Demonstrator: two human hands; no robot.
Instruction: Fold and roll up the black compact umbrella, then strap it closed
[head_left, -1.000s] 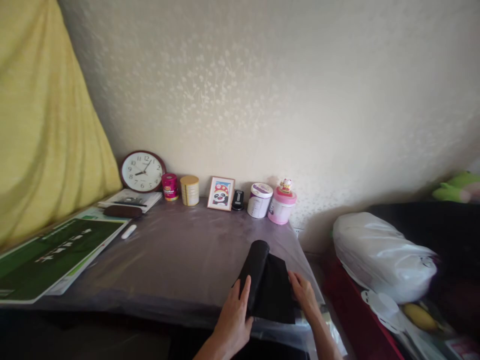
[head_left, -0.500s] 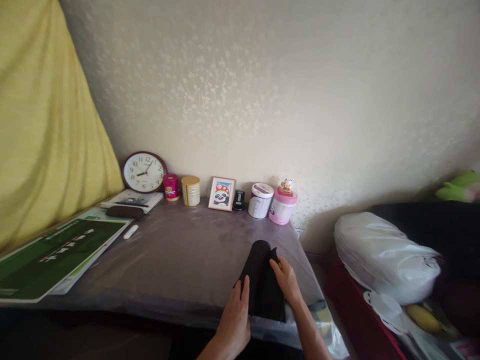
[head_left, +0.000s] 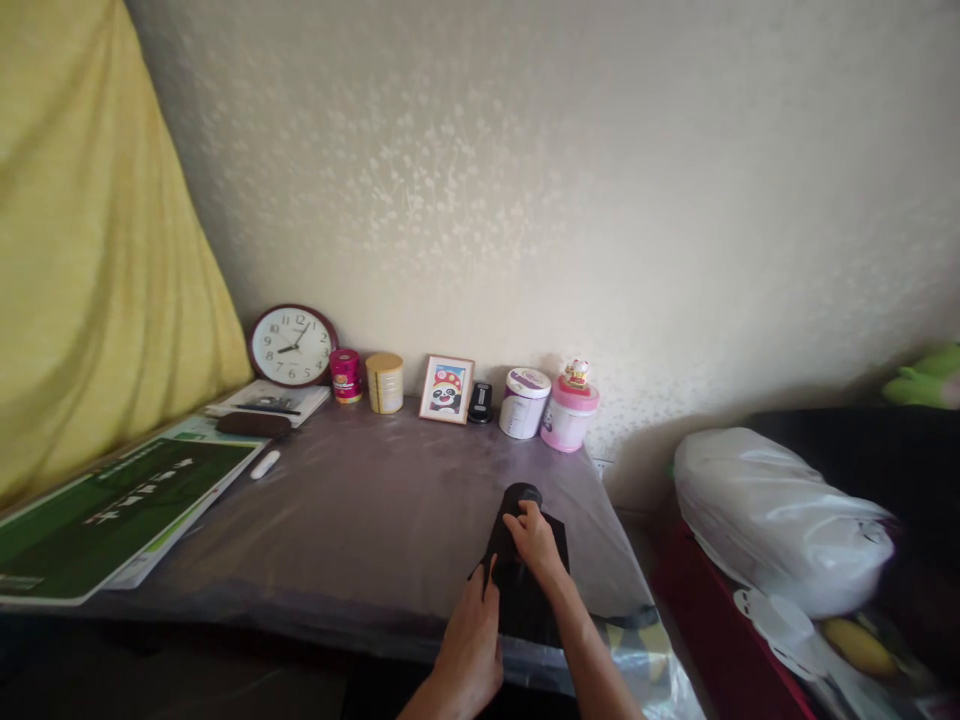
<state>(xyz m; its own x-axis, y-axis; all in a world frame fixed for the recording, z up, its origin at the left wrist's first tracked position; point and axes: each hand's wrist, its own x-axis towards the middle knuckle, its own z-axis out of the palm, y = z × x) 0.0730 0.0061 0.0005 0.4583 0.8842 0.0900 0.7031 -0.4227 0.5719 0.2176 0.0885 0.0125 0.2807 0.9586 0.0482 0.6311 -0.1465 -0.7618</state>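
A black, soft-looking folded thing (head_left: pixel 525 605) lies near the front right of the table; its exact kind I cannot make out. Its far end is rounded, and a flat flap spreads out on the right. My left hand (head_left: pixel 474 630) grips its left edge between thumb and fingers. Over the far, rounded part, my right hand (head_left: pixel 534 535) is closed with bent fingers on the black material. The right forearm covers part of the flap.
Along the wall stand a clock (head_left: pixel 293 345), a pink canister (head_left: pixel 346 376), a yellow-lidded tin (head_left: pixel 385 384), a panda picture (head_left: pixel 447 389) and two tubs, one purple-lidded (head_left: pixel 523 410). Green board (head_left: pixel 127 510) lies left. A white plastic bag (head_left: pixel 776 515) sits beyond the table's right edge.
My right hand has moved left and slightly away, from the right-hand flap onto the rounded far end. The flap now lies spread further right. My left hand keeps its hold.
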